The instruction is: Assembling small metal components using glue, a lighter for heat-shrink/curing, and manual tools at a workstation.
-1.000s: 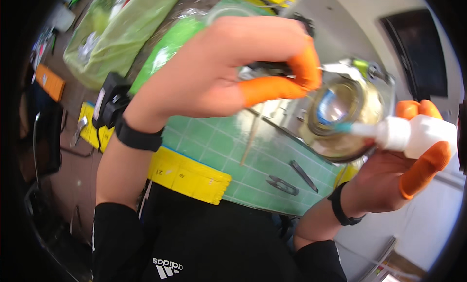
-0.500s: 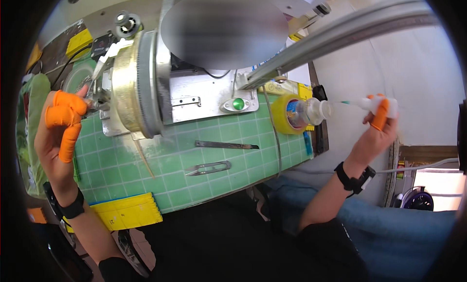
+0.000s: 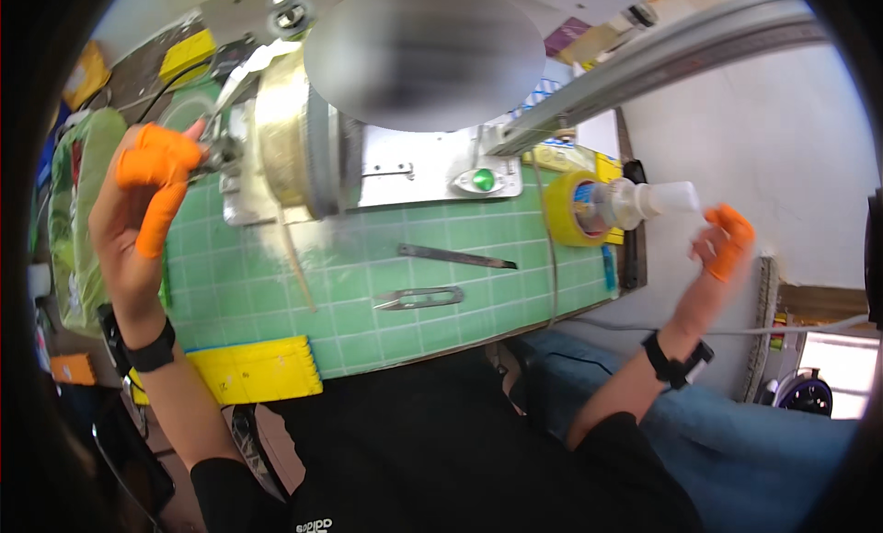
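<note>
Hands well apart: left hand, upper left of the frame, curls beside the metal drum, its grip impossible to tell; right hand, right of the frame, blurred, fingers loosely bent, clear of the white bottle at the clear jar's mouth, inside yellow tape.

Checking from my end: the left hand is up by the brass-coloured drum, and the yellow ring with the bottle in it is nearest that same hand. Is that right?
Not quite: the yellow ring with the bottle in it is nearest the right hand, as the head view shows. The left hand is by the brass-coloured drum, as you said.
</note>
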The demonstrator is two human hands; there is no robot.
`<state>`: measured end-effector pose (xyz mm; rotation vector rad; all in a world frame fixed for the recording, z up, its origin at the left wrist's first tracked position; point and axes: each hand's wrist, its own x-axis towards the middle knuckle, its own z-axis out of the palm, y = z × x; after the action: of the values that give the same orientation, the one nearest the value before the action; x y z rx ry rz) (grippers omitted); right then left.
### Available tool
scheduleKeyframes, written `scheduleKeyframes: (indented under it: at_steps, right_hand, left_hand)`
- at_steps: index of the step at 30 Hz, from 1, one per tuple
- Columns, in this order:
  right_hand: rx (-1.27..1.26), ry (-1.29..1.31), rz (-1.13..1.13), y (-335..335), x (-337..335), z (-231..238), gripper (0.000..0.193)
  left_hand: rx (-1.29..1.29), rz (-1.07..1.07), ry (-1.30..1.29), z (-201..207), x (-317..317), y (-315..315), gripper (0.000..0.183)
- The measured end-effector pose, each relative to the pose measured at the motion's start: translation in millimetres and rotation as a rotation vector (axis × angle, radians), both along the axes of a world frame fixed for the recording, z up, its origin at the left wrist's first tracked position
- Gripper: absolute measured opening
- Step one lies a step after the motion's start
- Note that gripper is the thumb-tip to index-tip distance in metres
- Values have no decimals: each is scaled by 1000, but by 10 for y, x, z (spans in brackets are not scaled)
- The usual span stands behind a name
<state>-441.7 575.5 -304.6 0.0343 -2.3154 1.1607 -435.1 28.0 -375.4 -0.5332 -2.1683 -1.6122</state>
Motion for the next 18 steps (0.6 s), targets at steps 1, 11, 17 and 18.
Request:
scheduleKeyframes:
  at_steps: [1,11,17,18]
  right_hand:
    - [-135,42,91,-81,115,122,31]
    - [772,-411,680,-1674,139,-673,26]
    - [761,-617,694,-1717,83,-717,28]
    - [770,-610,717,-1728,62,-622,28]
  left_hand:
    - [-1,-9,17,50,28,-8,10]
    - [11,-93,97,-15,-71,-80,10]
    - [-35,-133,119,39,-82,-86,9]
    - [-36,-108,118,47,-60,-84,9]
